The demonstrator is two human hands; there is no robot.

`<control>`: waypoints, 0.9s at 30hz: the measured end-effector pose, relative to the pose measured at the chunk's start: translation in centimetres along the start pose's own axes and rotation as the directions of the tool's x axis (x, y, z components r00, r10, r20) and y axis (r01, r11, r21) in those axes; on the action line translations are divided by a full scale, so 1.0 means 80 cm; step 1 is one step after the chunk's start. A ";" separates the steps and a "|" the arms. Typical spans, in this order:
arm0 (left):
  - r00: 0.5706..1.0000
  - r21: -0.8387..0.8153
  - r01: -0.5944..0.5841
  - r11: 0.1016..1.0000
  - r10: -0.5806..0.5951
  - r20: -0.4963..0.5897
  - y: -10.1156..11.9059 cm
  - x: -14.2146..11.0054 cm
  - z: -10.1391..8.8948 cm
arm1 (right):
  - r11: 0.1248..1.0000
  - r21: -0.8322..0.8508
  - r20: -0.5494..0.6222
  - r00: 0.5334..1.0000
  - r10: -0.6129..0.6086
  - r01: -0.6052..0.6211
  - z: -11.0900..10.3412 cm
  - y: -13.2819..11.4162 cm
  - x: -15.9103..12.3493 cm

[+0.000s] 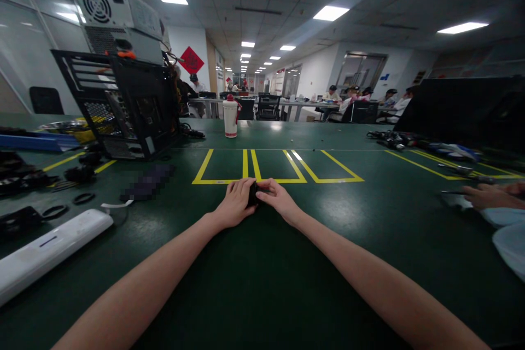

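Both of my arms reach forward over the dark green table (287,273). A small black object (253,193) stands between my hands, largely covered by fingers, so its kind does not show. My left hand (235,202) wraps round its left side, fingers over the top and thumb low in front. From the right, my right hand (279,199) touches it with thumb and fingertips in a pinch. Just beyond my hands lie yellow tape outlines (279,181) on the table.
At left stand an open black computer case (141,104) with power supplies (118,11) on top, and a white power strip (53,251). A white tumbler (230,117) stands ahead. On the right are cables (389,139), a dark monitor (463,109) and another person's hands (492,197).
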State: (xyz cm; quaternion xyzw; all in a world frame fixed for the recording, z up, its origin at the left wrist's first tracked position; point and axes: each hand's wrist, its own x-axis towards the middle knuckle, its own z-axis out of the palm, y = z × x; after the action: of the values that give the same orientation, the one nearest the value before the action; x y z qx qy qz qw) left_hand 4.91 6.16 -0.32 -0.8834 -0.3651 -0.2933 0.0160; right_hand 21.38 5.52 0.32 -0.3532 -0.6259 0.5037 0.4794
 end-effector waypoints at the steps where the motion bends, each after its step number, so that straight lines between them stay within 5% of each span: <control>1: 1.000 -0.002 -0.001 1.000 0.001 0.003 0.000 0.000 0.000 | 1.000 -0.010 -0.004 1.000 0.011 -0.011 -0.001 0.000 0.000; 8: 1.000 -0.009 -0.003 1.000 0.003 0.011 0.001 -0.001 -0.002 | 0.998 0.067 0.072 0.997 0.010 -0.015 -0.001 -0.003 -0.003; 16: 1.000 0.010 -0.005 1.000 0.005 -0.002 -0.003 0.000 0.004 | 1.000 0.002 -0.018 1.000 0.012 -0.012 0.001 0.001 0.000; 27: 1.000 0.020 -0.005 1.000 0.005 0.010 -0.001 0.000 0.001 | 0.998 0.061 0.030 0.999 -0.021 0.019 -0.001 0.004 -0.002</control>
State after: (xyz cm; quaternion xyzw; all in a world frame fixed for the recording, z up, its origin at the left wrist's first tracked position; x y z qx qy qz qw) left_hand 4.93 6.24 -0.37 -0.8856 -0.3659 -0.2851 0.0236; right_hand 21.49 5.45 -0.04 -0.3246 -0.6212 0.5229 0.4852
